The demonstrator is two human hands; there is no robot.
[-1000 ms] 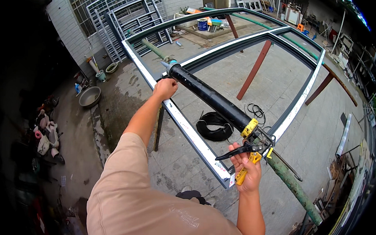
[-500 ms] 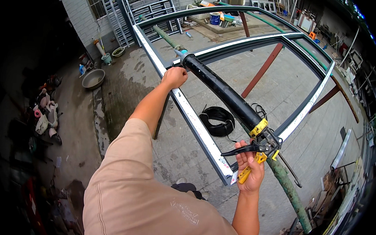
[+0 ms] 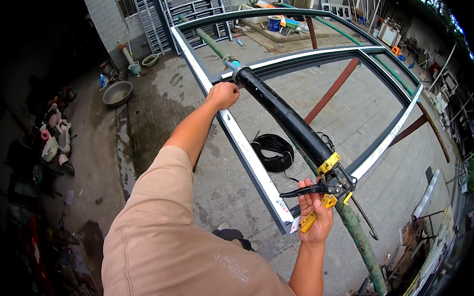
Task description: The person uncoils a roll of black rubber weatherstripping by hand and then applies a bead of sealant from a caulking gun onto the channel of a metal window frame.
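Observation:
A long black caulking gun [image 3: 287, 114] with a yellow collar lies slantwise over a dark metal window frame [image 3: 247, 148] with white-filmed faces. Its blue-grey nozzle end points to the far left, close to the frame's inner joint. My right hand [image 3: 317, 219] holds the gun's yellow handle [image 3: 309, 220] from below, with fingers raised at the black trigger lever [image 3: 301, 191]. On the frame's left bar, beside the nozzle end, rests my left hand [image 3: 223, 96]. Its fingers are curled closed; whatever they pinch is hidden.
Green poles [image 3: 353, 226] and rusty red legs [image 3: 332, 91] support the frame. Below it, a coil of black hose [image 3: 272, 152] lies on the paving. A grey basin [image 3: 117, 93] stands at left, metal lattice frames [image 3: 193, 17] lean against the wall, and scrap [image 3: 419, 243] is piled at right.
The view has shifted slightly. Both hands keep practically the same places on the frame and the caulking gun.

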